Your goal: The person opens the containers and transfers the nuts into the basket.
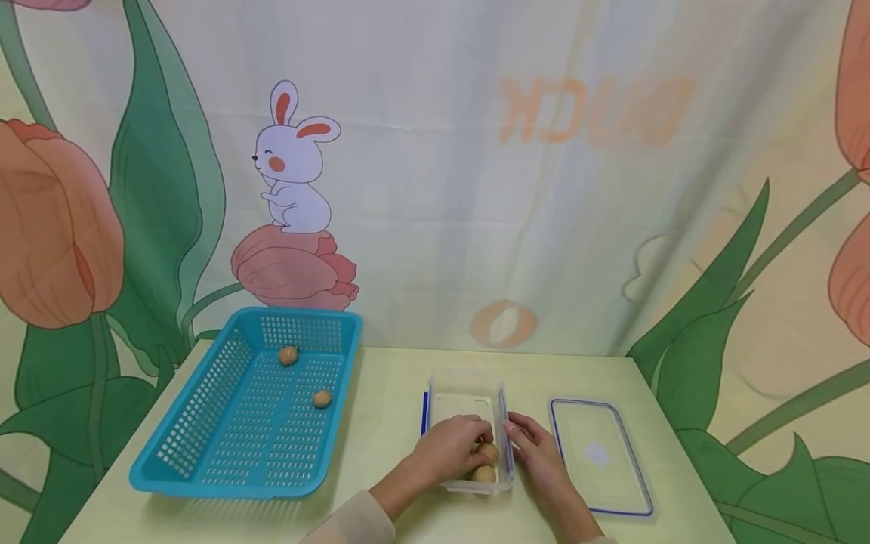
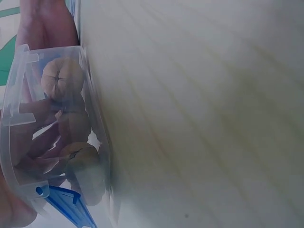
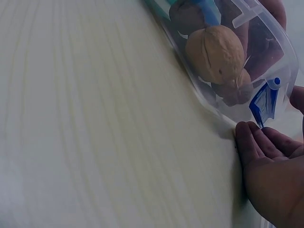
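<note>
A clear plastic food container [image 1: 464, 382] with blue side clips stands on the table, several walnuts [image 3: 216, 53] gathered at its near end. My left hand [image 1: 454, 447] reaches over its left wall, its fingers and thumb pinching a walnut [image 1: 487, 451] inside. Another walnut [image 1: 484, 474] lies just nearer. Outside the opposite wall, my right hand [image 1: 541, 459] touches the container with its fingertips. In the right wrist view its fingers [image 3: 266, 142] lie low by the blue clip [image 3: 264, 102], while the thumb is up near the rim.
A blue plastic basket [image 1: 238, 489] stands at the left with two walnuts in it, one walnut [image 1: 288, 355] at the back and one walnut [image 1: 322, 398] at the right. The container's blue-edged clear lid [image 1: 615, 432] lies right of my right hand. A printed curtain [image 1: 421, 189] hangs behind the table.
</note>
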A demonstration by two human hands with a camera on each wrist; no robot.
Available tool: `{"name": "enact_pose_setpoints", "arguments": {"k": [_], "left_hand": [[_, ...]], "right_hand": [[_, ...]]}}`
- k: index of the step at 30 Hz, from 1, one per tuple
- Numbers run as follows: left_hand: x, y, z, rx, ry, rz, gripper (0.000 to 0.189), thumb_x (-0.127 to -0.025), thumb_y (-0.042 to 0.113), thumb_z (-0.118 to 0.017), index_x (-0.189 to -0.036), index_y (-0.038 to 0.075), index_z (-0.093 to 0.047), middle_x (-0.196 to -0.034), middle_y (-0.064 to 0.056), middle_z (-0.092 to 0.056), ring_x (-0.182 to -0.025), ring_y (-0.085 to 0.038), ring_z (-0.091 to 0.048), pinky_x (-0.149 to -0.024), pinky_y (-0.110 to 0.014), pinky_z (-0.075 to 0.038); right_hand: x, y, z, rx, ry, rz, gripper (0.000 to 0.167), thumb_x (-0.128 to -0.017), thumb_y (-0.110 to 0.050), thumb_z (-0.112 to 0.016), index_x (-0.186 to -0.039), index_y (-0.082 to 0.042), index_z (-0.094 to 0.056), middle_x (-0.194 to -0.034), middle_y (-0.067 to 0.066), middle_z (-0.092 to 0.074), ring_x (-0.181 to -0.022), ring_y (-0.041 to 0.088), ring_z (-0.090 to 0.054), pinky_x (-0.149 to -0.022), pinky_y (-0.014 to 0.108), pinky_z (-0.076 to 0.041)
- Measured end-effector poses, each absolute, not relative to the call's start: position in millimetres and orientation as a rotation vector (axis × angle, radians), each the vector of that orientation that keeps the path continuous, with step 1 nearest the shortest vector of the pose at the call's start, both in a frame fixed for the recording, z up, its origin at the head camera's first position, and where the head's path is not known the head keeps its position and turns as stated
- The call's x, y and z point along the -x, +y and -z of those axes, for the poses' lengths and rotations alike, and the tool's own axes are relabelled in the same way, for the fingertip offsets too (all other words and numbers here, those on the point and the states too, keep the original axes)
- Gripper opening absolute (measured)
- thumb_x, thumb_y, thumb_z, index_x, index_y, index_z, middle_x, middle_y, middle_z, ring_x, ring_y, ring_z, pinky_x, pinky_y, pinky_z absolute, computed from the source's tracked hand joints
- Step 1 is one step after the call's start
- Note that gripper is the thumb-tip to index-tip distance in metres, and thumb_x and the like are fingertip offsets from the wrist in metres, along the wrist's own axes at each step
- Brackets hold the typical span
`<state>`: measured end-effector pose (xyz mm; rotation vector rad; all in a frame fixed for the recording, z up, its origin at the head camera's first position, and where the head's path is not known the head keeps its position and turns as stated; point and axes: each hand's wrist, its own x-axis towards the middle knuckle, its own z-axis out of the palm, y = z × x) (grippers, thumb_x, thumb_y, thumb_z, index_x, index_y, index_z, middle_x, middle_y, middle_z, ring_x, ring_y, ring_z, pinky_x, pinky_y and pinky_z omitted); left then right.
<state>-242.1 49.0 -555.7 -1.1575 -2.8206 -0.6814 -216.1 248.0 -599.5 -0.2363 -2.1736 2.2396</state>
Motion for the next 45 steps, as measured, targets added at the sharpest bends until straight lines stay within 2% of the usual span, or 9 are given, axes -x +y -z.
{"name": "enact_pose_setpoints", "arguments": {"k": [6, 13, 19, 29, 35, 38, 45], "left_hand": [[240.4, 49.7, 558.8, 1.141, -2.851, 0.691, 0.023, -0.088, 0.026, -0.089, -0.105, 0.019, -0.075, -0.095, 0.011, -0.071, -0.079, 0.001, -0.058, -0.068, -0.019, -0.051], [241.4, 49.6, 559.7, 1.136, -2.804, 0.642, 0.033, -0.088, 0.028, -0.089, -0.117, 0.015, -0.078, -0.108, 0.007, -0.073, -0.093, -0.004, -0.066, -0.080, -0.023, -0.057], [242.6, 48.9, 559.6, 1.124, -2.787, 0.692, 0.034, -0.088, 0.029, -0.089, -0.116, 0.013, -0.079, -0.105, 0.004, -0.071, -0.087, -0.003, -0.063, -0.077, -0.021, -0.055], [248.3, 43.6, 552.9, 1.179, -2.741, 0.924, 0.031, -0.092, 0.027, -0.086, -0.117, 0.011, -0.078, -0.104, 0.004, -0.068, -0.094, -0.007, -0.065, -0.084, -0.018, -0.054], [245.7, 38.5, 535.0, 1.241, -2.671, 0.968, 0.027, -0.094, 0.026, -0.085, -0.114, 0.012, -0.075, -0.106, 0.005, -0.066, -0.097, -0.006, -0.066, -0.087, -0.016, -0.052], [240.9, 29.6, 520.2, 1.259, -2.637, 1.043, 0.025, -0.094, 0.023, -0.084, -0.114, 0.012, -0.074, -0.110, 0.004, -0.066, -0.100, -0.006, -0.066, -0.088, -0.019, -0.055], [234.9, -8.0, 490.4, 1.147, -2.606, 1.210, 0.026, -0.095, 0.020, -0.083, -0.117, 0.011, -0.073, -0.114, 0.004, -0.069, -0.104, -0.010, -0.068, -0.091, -0.031, -0.060]], "right_hand": [[213.8, 247.9, 600.5, 0.266, -2.156, -2.274, 0.052, -0.106, -0.025, -0.068, -0.145, 0.007, -0.055, -0.143, 0.024, -0.061, -0.126, 0.022, -0.060, -0.096, 0.028, -0.056], [214.6, 247.4, 599.0, 0.242, -2.153, -2.280, 0.053, -0.106, -0.027, -0.068, -0.145, 0.007, -0.056, -0.144, 0.024, -0.061, -0.130, 0.026, -0.058, -0.099, 0.028, -0.055], [215.1, 247.3, 598.1, 0.259, -2.162, -2.281, 0.053, -0.106, -0.028, -0.068, -0.146, 0.005, -0.056, -0.144, 0.024, -0.061, -0.132, 0.028, -0.057, -0.099, 0.030, -0.055], [216.1, 247.2, 599.0, 0.237, -2.138, -2.299, 0.052, -0.106, -0.026, -0.068, -0.145, 0.006, -0.056, -0.144, 0.023, -0.061, -0.126, 0.020, -0.060, -0.097, 0.027, -0.055], [217.7, 248.2, 597.9, 0.228, -2.164, -2.273, 0.053, -0.106, -0.028, -0.068, -0.145, 0.005, -0.056, -0.144, 0.022, -0.061, -0.124, 0.017, -0.061, -0.098, 0.027, -0.055], [216.1, 248.3, 598.1, 0.221, -2.180, -2.261, 0.053, -0.106, -0.028, -0.067, -0.145, 0.007, -0.055, -0.143, 0.025, -0.061, -0.123, 0.017, -0.062, -0.099, 0.028, -0.055], [214.2, 247.9, 597.6, 0.232, -2.178, -2.274, 0.054, -0.106, -0.029, -0.067, -0.147, 0.005, -0.054, -0.146, 0.024, -0.059, -0.134, 0.028, -0.058, -0.104, 0.033, -0.054]]}}
